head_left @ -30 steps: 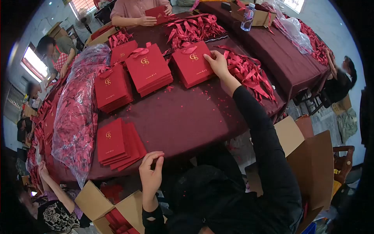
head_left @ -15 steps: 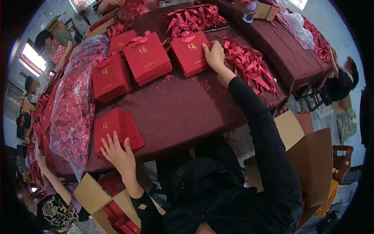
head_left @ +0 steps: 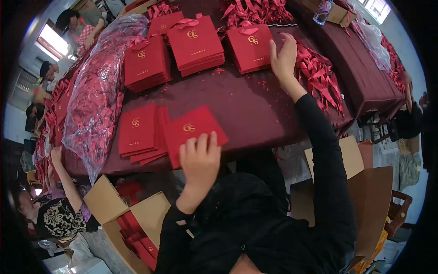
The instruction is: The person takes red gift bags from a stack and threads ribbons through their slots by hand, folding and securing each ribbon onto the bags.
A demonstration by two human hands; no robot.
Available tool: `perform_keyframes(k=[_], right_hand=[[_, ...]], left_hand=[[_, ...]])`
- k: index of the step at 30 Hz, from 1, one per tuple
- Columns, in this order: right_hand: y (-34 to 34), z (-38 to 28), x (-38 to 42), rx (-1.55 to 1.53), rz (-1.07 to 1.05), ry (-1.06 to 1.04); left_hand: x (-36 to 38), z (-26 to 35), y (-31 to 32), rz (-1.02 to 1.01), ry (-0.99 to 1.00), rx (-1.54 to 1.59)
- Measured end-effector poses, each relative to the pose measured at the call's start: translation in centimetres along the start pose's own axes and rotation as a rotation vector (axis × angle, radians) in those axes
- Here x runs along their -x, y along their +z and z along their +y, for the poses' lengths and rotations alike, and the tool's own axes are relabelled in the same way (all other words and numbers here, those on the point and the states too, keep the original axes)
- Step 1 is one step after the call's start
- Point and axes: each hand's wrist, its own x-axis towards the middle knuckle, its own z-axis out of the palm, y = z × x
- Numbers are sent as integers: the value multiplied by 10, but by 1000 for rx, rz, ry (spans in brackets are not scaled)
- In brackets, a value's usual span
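Observation:
My left hand (head_left: pixel 200 160) is on a flat red paper gift bag (head_left: pixel 189 128) with a gold logo, its fingers over the bag's near edge; the thumb is hidden. That bag lies tilted, slightly blurred, beside a fanned stack of similar bags (head_left: pixel 138 128) near the table's front edge. My right hand (head_left: pixel 285 59) is open, thumb and fingers apart, at the right side of a stack of bags with a pink ribbon handle (head_left: pixel 251 48). Loose red ribbons (head_left: pixel 319 75) lie just right of it.
Two more ribboned stacks (head_left: pixel 196 45) (head_left: pixel 146 61) stand on the dark red tablecloth (head_left: pixel 246 109). A plastic-wrapped bundle (head_left: pixel 98 86) lies along the left. Open cartons flank me, the left carton (head_left: pixel 107 201) holding red bags. Other people work around the tables; a bottle (head_left: pixel 323 11) stands at the back.
My left hand has moved right from the front stack, bringing one bag with it. My right hand has come off the right stack's edge, its fingers opening. The view has shifted.

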Motion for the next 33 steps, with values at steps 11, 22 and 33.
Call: perform_keyframes(k=[11,22,33], right_hand=[[-158,-45,72,-232,-519,-797],[-126,78,18,260,-934,-622],[-73,73,-104,-1160,-248,538]], left_hand=[[-52,7,48,8,-144,-11],[-53,-5,53,-142,-295,71],[-48,-17,62,-270,-554,639]])
